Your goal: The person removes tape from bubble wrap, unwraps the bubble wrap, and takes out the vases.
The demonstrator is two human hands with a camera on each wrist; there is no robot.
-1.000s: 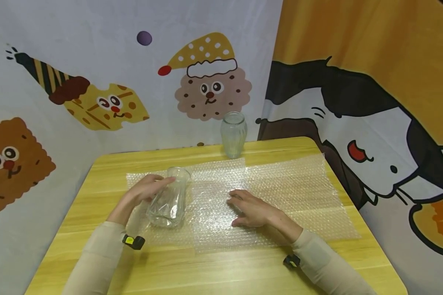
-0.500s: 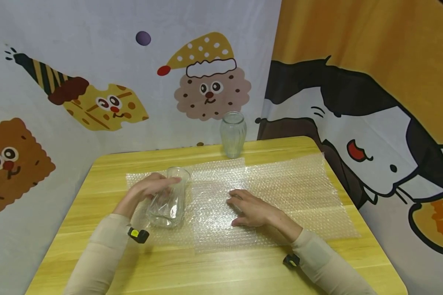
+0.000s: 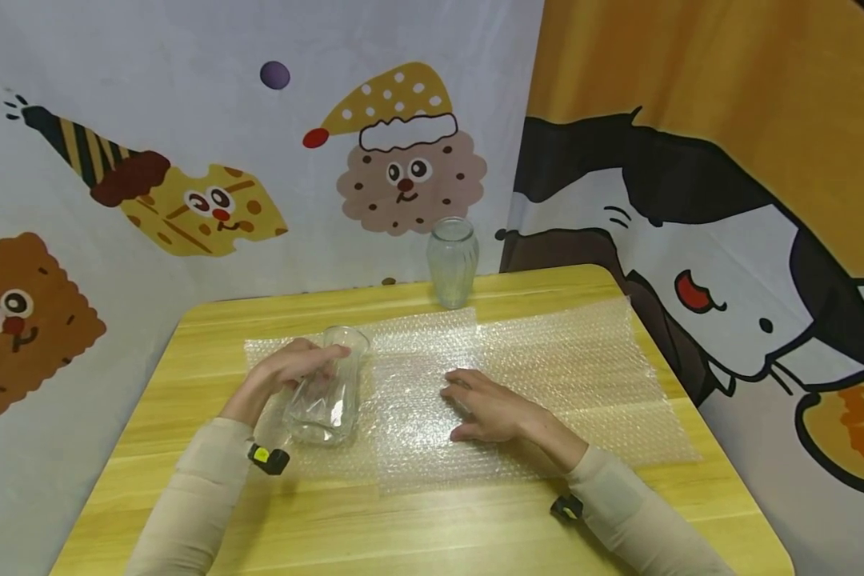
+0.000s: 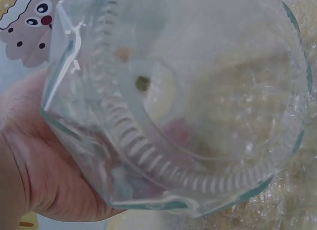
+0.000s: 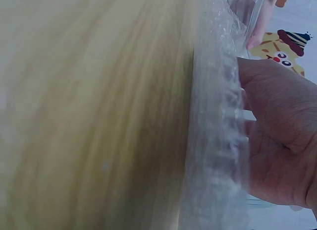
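Observation:
A clear glass vase point(image 3: 324, 408) lies or leans over the left part of the bubble wrap point(image 3: 576, 376), its base toward me and its mouth away. My left hand point(image 3: 298, 364) grips it near the neck, thumb on top; some fingers show blurred through the glass. In the left wrist view, the vase's ridged base point(image 4: 198, 116) fills the frame in front of that hand point(image 4: 54, 165). With fingers loosely bent and spread, my right hand point(image 3: 493, 410) rests on or just over the middle of the wrap. The right wrist view shows this hand point(image 5: 280, 131) behind the wrap's raised edge point(image 5: 218, 141).
Behind the wrap, a second clear glass vase point(image 3: 454, 264) stands upright near the far edge of the yellow wooden table point(image 3: 446, 536). Cloth with cartoon figures point(image 3: 410, 184) hangs right behind the table and along its right side.
My left wrist has turned and shifted slightly to the right, and the left thumb sits a little farther across the vase. The right hand and both vases have stayed in place.

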